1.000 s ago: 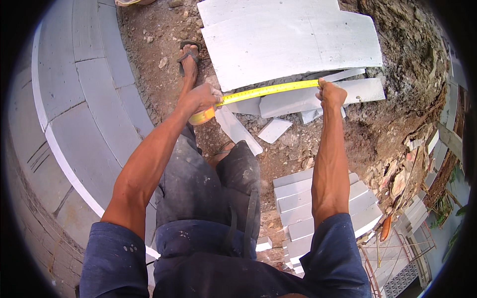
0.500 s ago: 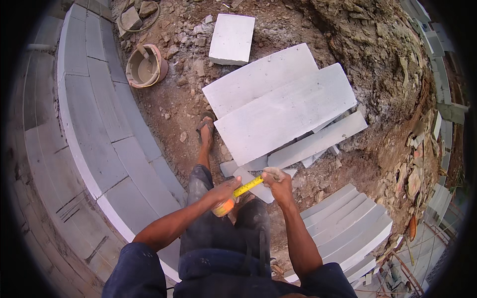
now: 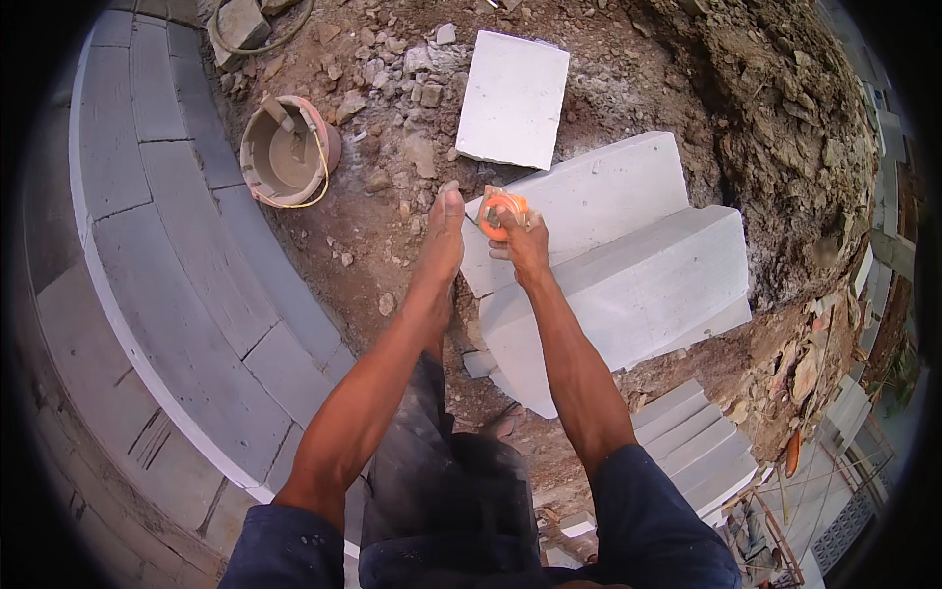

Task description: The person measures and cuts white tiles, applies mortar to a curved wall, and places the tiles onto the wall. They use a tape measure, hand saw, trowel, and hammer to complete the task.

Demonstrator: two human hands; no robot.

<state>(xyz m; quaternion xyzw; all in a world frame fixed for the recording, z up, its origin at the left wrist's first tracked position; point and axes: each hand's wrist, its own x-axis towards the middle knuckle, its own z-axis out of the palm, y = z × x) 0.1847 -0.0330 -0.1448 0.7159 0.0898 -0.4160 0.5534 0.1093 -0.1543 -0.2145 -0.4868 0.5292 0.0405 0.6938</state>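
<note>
My left hand [image 3: 440, 228] is stretched out with fingers pointing away from me, nothing visible in it, beside the left end of the white blocks. My right hand [image 3: 520, 245] grips an orange tape measure [image 3: 500, 215] just to its right, with no extended tape showing. Beneath that hand lie large white blocks [image 3: 613, 299] with a stepped top, partly hidden by my forearm. A separate rectangular white block [image 3: 510, 98] lies beyond them on the rubble.
A bucket [image 3: 290, 167] of grey mix with a tool stands left of the blocks. A grey block wall [image 3: 186, 245] curves along the left. Stacked white strips [image 3: 697, 442] lie lower right. Rough dirt bank [image 3: 765, 118] rises at right; a hose [image 3: 275, 44] lies upper left.
The yellow tape, stretched between my hands earlier, no longer shows. My hands have moved forward over the blocks and closer together; my right hand now holds the case that was in my left.
</note>
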